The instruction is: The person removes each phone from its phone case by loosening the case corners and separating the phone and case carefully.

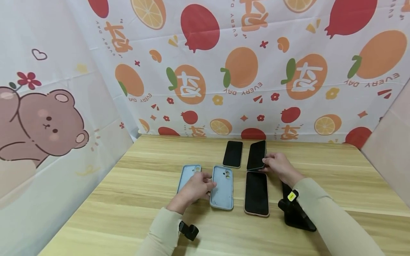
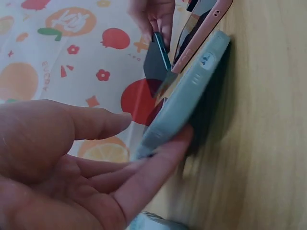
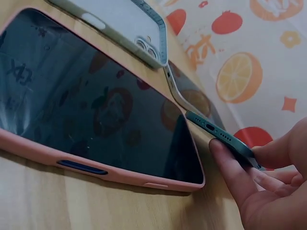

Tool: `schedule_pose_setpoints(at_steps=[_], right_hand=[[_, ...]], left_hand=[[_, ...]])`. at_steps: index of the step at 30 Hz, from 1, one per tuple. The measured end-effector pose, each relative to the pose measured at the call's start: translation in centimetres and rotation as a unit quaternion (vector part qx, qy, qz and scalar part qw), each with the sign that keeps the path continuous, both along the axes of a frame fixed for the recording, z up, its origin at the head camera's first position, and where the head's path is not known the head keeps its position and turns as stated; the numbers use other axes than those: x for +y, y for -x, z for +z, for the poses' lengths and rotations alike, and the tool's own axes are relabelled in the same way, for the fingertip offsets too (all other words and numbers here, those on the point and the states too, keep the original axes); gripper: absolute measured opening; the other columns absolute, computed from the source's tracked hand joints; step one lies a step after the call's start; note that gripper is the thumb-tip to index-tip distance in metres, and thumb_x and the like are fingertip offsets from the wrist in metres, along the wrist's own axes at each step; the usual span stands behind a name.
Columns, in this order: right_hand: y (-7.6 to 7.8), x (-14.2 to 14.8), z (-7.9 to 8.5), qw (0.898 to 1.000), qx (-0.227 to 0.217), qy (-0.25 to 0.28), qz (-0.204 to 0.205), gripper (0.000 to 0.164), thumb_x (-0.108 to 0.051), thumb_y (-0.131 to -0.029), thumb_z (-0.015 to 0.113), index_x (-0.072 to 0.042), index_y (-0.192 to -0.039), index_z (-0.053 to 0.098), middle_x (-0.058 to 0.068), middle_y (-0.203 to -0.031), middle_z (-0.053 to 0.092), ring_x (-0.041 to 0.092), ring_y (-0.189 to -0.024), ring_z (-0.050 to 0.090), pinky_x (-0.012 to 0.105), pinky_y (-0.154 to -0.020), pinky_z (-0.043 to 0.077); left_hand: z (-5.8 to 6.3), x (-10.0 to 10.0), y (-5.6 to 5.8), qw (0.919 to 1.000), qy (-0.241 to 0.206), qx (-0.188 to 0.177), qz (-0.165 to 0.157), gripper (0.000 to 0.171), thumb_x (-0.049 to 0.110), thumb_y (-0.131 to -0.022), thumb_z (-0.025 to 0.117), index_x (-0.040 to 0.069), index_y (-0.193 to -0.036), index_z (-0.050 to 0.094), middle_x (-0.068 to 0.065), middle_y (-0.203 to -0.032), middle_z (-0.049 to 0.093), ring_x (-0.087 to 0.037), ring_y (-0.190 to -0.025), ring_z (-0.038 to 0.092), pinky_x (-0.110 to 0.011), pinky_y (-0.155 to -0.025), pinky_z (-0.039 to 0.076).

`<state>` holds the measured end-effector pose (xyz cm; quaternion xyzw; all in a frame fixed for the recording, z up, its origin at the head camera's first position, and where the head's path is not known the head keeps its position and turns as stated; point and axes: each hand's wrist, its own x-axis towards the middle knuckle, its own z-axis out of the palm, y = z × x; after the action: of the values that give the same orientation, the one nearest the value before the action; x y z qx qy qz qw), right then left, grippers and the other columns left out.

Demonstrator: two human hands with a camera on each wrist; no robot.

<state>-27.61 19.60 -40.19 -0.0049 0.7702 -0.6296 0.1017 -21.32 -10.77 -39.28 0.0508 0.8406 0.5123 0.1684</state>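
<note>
Blue cases (image 1: 221, 193): two, side by side on table (image 1: 336, 167), left of centre. Left hand (image 1: 193, 188): fingers at right case's left edge, thumb and fingers apart. Far phone (image 1: 232, 153): flat. Pink-cased phone (image 1: 257, 193): flat, nearer. Tilted phone (image 1: 256, 155): far side of the pink one, right edge pinched by right hand (image 1: 281, 169). Dark phone (image 1: 299, 221): near right, partly hidden under right forearm.

Even light bathes a table (image 1: 112, 213) and cloth (image 1: 269, 71) behind it; dimmer wrist views catch reflections in a phone (image 3: 96, 100) on the table and shadow beside a blue case (image 2: 189, 93).
</note>
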Motion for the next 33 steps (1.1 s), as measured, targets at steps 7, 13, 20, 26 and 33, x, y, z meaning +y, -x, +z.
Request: schedule_pose_setpoints(at_steps=[7, 13, 20, 26, 33], right_hand=[[0.4, -0.1, -0.4, 1.0, -0.007, -0.008, 0.0, 0.043, 0.002, -0.101, 0.038, 0.023, -0.138, 0.033, 0.039, -0.131, 0.045, 0.025, -0.104, 0.062, 0.022, -0.078, 0.057], [0.0, -0.1, 0.2, 0.997, 0.001, -0.078, 0.003, 0.052, 0.0, -0.1, 0.039, 0.022, -0.145, 0.024, 0.041, -0.147, 0.031, 0.039, -0.129, 0.047, 0.039, -0.1, 0.051], [-0.3, -0.1, 1.2, 0.989, 0.002, -0.149, 0.025, 0.064, -0.007, -0.096, 0.045, 0.021, -0.147, 0.019, 0.038, -0.154, 0.023, 0.045, -0.135, 0.041, 0.054, -0.115, 0.034], [-1.4, 0.3, 1.7, 0.987, 0.014, -0.156, 0.034, 0.064, -0.011, -0.098, 0.042, 0.019, -0.149, 0.016, 0.039, -0.15, 0.03, 0.048, -0.138, 0.038, 0.057, -0.112, 0.036], [-4.6, -0.2, 2.1, 0.979, 0.074, -0.186, 0.045, 0.055, -0.015, -0.102, 0.044, 0.015, -0.146, 0.031, 0.035, -0.147, 0.039, 0.046, -0.136, 0.042, 0.055, -0.108, 0.042]], left_hand=[[1.0, 0.6, -0.7, 0.9955, 0.086, 0.034, -0.016, 0.055, 0.012, -0.094, 0.066, -0.013, -0.138, 0.045, -0.03, -0.127, 0.06, -0.024, -0.09, 0.071, -0.036, -0.074, 0.06], [1.4, 0.7, -0.9, 0.9882, 0.139, 0.056, -0.029, 0.057, 0.016, -0.094, 0.067, -0.011, -0.139, 0.045, -0.028, -0.126, 0.063, -0.023, -0.093, 0.068, -0.036, -0.078, 0.058], [1.5, 1.2, -1.4, 0.9812, 0.18, 0.067, -0.022, 0.069, 0.02, -0.09, 0.072, -0.011, -0.143, 0.04, -0.03, -0.131, 0.059, -0.032, -0.117, 0.061, -0.049, -0.096, 0.053], [1.5, 2.3, -1.7, 0.9784, 0.191, 0.076, -0.022, 0.072, 0.02, -0.091, 0.071, -0.01, -0.146, 0.036, -0.029, -0.146, 0.046, -0.037, -0.131, 0.051, -0.052, -0.106, 0.045], [1.7, 3.6, -1.6, 0.9697, 0.207, 0.129, -0.003, 0.062, 0.021, -0.095, 0.066, -0.003, -0.146, 0.041, -0.021, -0.148, 0.047, -0.036, -0.137, 0.045, -0.052, -0.109, 0.043]])
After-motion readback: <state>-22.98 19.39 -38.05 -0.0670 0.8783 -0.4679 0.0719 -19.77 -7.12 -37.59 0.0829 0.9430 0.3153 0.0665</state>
